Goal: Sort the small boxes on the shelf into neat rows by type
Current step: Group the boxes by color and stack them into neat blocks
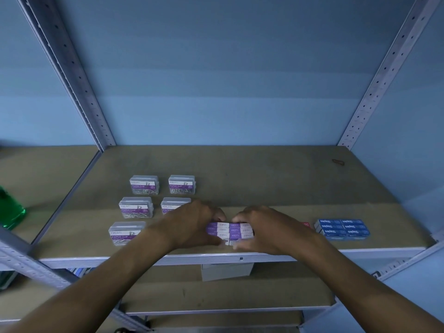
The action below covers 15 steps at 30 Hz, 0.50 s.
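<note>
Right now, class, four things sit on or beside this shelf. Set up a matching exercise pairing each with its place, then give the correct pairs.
Things:
1. paper clip boxes
2. purple staple boxes
3. blue staple boxes
4. green bottle

Places:
A. right side of the shelf
B. far left, off the main shelf
C. between both hands
D. left side, two columns

Pairs: 1-D, 2-C, 3-A, 4-B

Stationery storeroom: my slotted metal shelving (72, 75), paper clip boxes (144, 185) at 10 o'clock, staples boxes (342, 228) at 3.
</note>
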Motion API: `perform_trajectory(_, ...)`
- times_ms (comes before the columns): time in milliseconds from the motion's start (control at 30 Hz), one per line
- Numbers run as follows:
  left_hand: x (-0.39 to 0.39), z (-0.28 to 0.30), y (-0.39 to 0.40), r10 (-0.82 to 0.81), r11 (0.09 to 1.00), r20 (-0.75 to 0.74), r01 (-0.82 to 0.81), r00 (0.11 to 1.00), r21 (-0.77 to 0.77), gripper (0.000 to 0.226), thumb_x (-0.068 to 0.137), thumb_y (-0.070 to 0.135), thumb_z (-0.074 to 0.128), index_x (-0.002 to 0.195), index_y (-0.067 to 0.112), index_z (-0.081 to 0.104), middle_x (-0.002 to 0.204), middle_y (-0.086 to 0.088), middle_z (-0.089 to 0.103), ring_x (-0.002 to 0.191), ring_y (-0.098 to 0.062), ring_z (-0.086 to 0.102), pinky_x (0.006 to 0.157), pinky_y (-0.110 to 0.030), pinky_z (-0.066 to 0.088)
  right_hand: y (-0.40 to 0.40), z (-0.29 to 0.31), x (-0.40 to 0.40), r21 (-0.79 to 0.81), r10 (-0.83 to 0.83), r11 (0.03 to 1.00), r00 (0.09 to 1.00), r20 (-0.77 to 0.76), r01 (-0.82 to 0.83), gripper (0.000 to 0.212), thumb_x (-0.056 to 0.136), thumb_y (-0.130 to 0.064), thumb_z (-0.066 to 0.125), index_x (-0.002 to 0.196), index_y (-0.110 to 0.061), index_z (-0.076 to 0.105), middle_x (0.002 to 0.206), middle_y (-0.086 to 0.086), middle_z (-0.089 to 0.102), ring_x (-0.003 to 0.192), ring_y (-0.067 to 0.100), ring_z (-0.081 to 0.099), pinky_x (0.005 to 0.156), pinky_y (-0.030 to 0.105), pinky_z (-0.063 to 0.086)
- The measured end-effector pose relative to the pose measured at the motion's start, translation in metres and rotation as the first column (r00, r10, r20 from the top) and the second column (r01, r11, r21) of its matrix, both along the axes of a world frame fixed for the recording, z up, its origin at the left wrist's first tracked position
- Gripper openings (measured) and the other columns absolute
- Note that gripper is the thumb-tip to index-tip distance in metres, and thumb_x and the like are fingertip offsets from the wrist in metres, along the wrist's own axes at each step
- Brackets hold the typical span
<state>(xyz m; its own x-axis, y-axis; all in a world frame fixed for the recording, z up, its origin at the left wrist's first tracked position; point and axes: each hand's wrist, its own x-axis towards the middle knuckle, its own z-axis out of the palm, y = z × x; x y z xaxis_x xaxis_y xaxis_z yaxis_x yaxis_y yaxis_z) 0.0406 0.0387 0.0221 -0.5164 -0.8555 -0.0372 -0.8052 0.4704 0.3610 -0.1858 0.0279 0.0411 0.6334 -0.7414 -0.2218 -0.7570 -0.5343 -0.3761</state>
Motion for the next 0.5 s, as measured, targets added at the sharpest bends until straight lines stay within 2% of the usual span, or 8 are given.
perform_trajectory(67, -0.002, -0.003, 0.001, 0.011, 1.0, -0.001, -0.011, 1.0, -0.007, 0.028, 0.077, 0.046, 0.072, 0.102, 0.033, 0.068, 0.097, 0.014, 0.07, 0.079, -0.001, 0.059, 0.068, -0.018, 0.046, 0.002, -0.003, 0.0, -0.05, 0.011, 0.999, 1.0, -0.019, -0.012, 0.041, 0.08, -0.046, 0.077, 0.116, -0.03, 0.068, 0.105, -0.01, 0.067, 0.085, 0.012, 0.062, 0.075, 0.036, 0.056)
perform_trajectory(133, -0.002, -0.006, 0.001, 0.033, 0.999, 0.0, -0.033, 0.999, -0.032, 0.026, 0.075, 0.046, 0.073, 0.098, 0.033, 0.067, 0.094, 0.013, 0.069, 0.078, -0.003, 0.059, 0.069, -0.024, 0.051, 0.0, -0.005, 0.002, -0.103, 0.0, 0.995, 1.0, -0.009, -0.001, 0.031, 0.08, -0.038, 0.075, 0.109, -0.028, 0.07, 0.099, -0.007, 0.069, 0.082, 0.014, 0.062, 0.071, 0.036, 0.055)
perform_trajectory(333, -0.006, -0.012, 0.004, 0.078, 0.99, 0.023, -0.075, 0.997, -0.115, 0.026, 0.074, 0.051, 0.064, 0.091, 0.03, 0.064, 0.089, 0.009, 0.069, 0.077, -0.012, 0.064, 0.065, -0.029, 0.053, 0.0, -0.008, 0.004, -0.139, -0.037, 0.99, 0.999, -0.028, 0.033, 0.02, 0.082, -0.034, 0.07, 0.099, -0.026, 0.069, 0.091, -0.005, 0.066, 0.076, 0.016, 0.061, 0.066, 0.037, 0.054)
perform_trajectory(433, -0.006, -0.011, 0.007, 0.051, 0.987, 0.039, -0.044, 0.998, -0.155, 0.028, 0.08, 0.053, 0.06, 0.093, 0.029, 0.063, 0.092, 0.007, 0.07, 0.083, -0.015, 0.065, 0.069, -0.031, 0.054, 0.002, -0.004, 0.006, -0.124, -0.055, 0.991, 0.998, -0.032, 0.051, 0.029, 0.08, -0.046, 0.069, 0.101, -0.026, 0.069, 0.092, -0.003, 0.068, 0.077, 0.017, 0.063, 0.067, 0.04, 0.056)
perform_trajectory(500, -0.002, -0.002, 0.01, 0.045, 0.978, 0.034, -0.037, 0.998, -0.203, 0.037, 0.08, 0.056, 0.062, 0.109, 0.033, 0.064, 0.107, 0.007, 0.069, 0.098, -0.015, 0.064, 0.081, -0.032, 0.054, 0.003, 0.003, 0.009, -0.129, -0.059, 0.99, 0.998, -0.008, 0.057, 0.045, 0.079, -0.06, 0.068, 0.113, -0.032, 0.068, 0.103, -0.004, 0.071, 0.088, 0.018, 0.066, 0.074, 0.038, 0.057)
